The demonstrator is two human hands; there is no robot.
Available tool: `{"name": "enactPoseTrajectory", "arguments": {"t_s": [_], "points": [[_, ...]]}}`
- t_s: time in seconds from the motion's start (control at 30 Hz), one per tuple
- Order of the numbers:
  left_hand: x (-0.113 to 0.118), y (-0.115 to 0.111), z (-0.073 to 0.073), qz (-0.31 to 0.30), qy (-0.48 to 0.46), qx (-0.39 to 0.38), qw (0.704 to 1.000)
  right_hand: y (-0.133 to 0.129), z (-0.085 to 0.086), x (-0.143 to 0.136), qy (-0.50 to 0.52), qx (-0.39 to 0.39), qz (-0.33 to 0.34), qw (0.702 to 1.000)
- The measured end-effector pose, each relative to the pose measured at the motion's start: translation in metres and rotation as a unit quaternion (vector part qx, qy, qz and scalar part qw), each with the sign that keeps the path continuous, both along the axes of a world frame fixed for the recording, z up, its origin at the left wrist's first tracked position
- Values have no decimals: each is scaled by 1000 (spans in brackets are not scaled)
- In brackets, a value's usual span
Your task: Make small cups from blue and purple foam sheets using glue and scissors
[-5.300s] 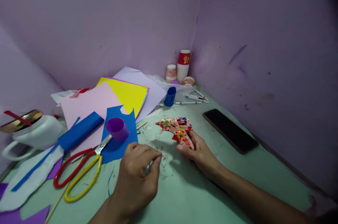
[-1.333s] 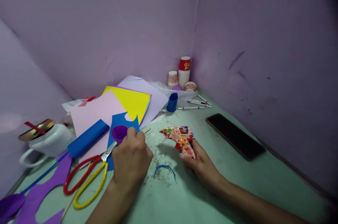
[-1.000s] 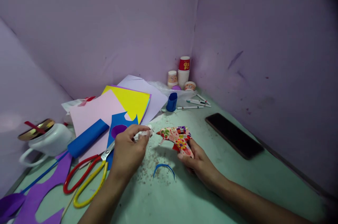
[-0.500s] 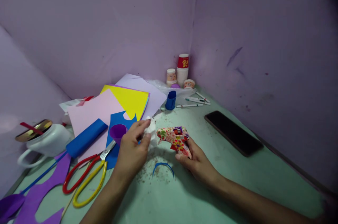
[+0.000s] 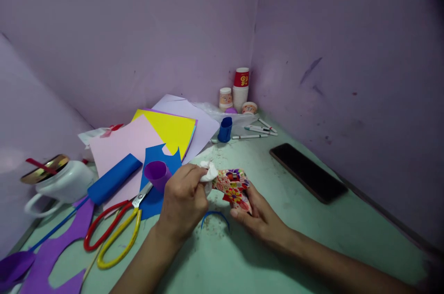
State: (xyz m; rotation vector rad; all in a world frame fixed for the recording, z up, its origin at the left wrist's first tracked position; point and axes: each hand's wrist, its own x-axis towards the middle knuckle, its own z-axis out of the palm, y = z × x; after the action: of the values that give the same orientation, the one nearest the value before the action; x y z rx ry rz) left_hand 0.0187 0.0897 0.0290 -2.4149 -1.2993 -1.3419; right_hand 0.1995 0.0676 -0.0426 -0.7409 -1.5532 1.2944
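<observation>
My right hand is wrapped round the grip of a flower-patterned glue gun, held above the table with its nose to the left. My left hand pinches a crumpled white tissue against the gun's front end. The tissue hides the nozzle. Below the gun, a thin curved blue strip lies among small dark crumbs. Just left of my left hand are a purple paper cup shape and scissors with one red and one yellow handle.
Coloured sheets lie at the back left, with a blue paper roll and a white mug beside them. A small blue paper cup, pens and stacked paper cups stand or lie near the corner. A phone lies right.
My left hand has closed its fingers on the tissue and moved right, bringing it onto the glue gun's front end. My right hand keeps its grip, with the gun almost in place.
</observation>
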Motion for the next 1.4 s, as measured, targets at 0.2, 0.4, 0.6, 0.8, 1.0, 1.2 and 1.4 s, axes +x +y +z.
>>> {"name": "enactPoseTrajectory", "arguments": {"t_s": [0.2,0.4,0.6,0.8,1.0,1.2,1.4], "points": [[-1,5,-2,72,-5,-8,997,0,4,5,-133,47,-18,990],[-30,0,34,204,-52,93,973,6,8,8,-114,16,-100,988],[-43,-15,62,272,-145,109,945,15,23,15,46,-182,-85,979],[-43,-10,57,240,-124,96,958,16,40,22,165,-329,15,930],[-47,-8,50,240,-116,60,962,15,35,22,127,-325,77,934],[-47,-6,50,226,-109,54,966,12,19,12,-118,-91,-100,984],[-37,-4,41,116,-18,-25,993,8,16,15,-302,46,-180,935]]}}
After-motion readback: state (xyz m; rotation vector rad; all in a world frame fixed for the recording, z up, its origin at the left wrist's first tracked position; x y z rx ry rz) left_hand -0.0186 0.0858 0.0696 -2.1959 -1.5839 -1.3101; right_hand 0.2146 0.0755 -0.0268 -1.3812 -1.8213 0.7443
